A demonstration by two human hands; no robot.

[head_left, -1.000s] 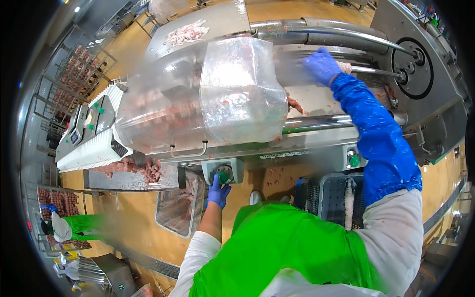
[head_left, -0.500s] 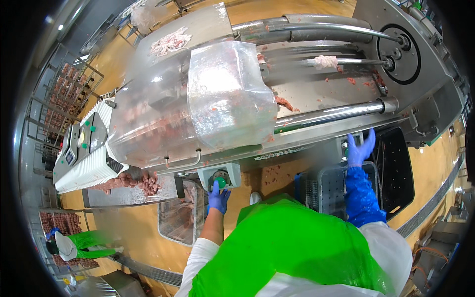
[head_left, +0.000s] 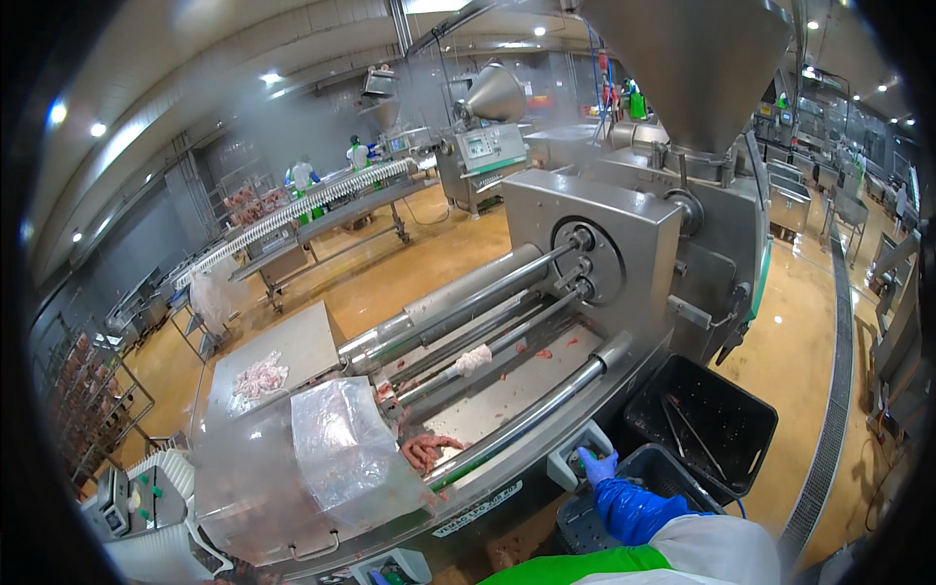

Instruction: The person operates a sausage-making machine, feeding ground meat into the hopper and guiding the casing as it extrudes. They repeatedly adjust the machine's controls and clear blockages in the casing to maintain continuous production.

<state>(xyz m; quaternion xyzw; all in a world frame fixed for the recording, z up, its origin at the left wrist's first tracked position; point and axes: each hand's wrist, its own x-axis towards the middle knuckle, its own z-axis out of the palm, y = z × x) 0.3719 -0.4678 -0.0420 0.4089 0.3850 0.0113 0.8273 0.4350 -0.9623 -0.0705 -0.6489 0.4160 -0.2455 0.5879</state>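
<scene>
My gloved right hand (head_left: pixel 598 466), in a blue sleeve, reaches the grey control box (head_left: pixel 564 460) on the front of a steel sausage-filling machine (head_left: pixel 609 219). Its fingers are apart and nothing is held. At the bottom edge, a sliver of my gloved left hand (head_left: pixel 379 578) touches a second control box (head_left: pixel 414 565); its fingers are mostly cut off. A bunched pale casing (head_left: pixel 475 359) sits on the filling tube (head_left: pixel 522 336). In the trough, a reddish coil of sausage meat (head_left: pixel 427 451) lies beside the clear plastic sheet (head_left: pixel 346 439) over the cover.
Black crates (head_left: pixel 702 421) stand on the floor by my right arm, one with long rods in it. Pale casings (head_left: pixel 261 376) lie on the steel top at left. A large hopper (head_left: pixel 697 68) rises above the machine. Co-workers (head_left: pixel 302 175) stand far back by a conveyor (head_left: pixel 302 229).
My view has swung upward, pushing my left hand to the bottom edge. My right hand has gone from raised and spread to the right control box. More sausage meat lies coiled in the trough.
</scene>
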